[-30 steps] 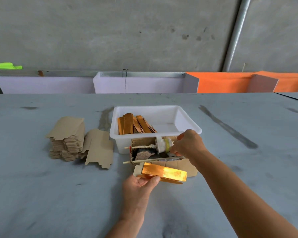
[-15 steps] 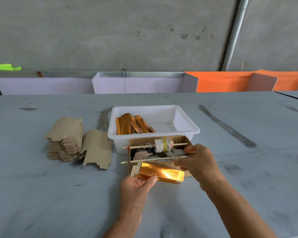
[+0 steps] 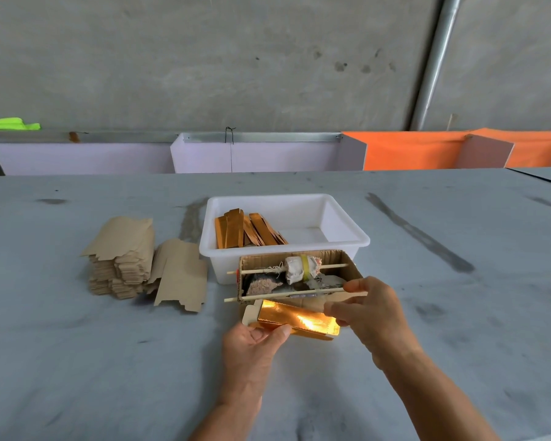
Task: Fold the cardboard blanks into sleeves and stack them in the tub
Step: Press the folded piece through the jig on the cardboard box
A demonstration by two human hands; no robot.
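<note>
- Grey table [image 3: 77,361]: gold blank [image 3: 295,318] lies long axis left-right.
- Left hand [image 3: 252,345] pinches its near-left edge.
- Right hand [image 3: 368,310], fingers curled, grips its right end.

Your gold-faced blank [image 3: 296,319] half-folded near the table's front, brown blanks [image 3: 121,259] stacked at your left, folded sleeves [image 3: 245,229] leaning in the white tub [image 3: 347,230]

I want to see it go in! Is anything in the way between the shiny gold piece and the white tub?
Yes. The cardboard box with sticks and a rag roll sits between the gold blank and the white tub; it would likely be lifted over.
</note>
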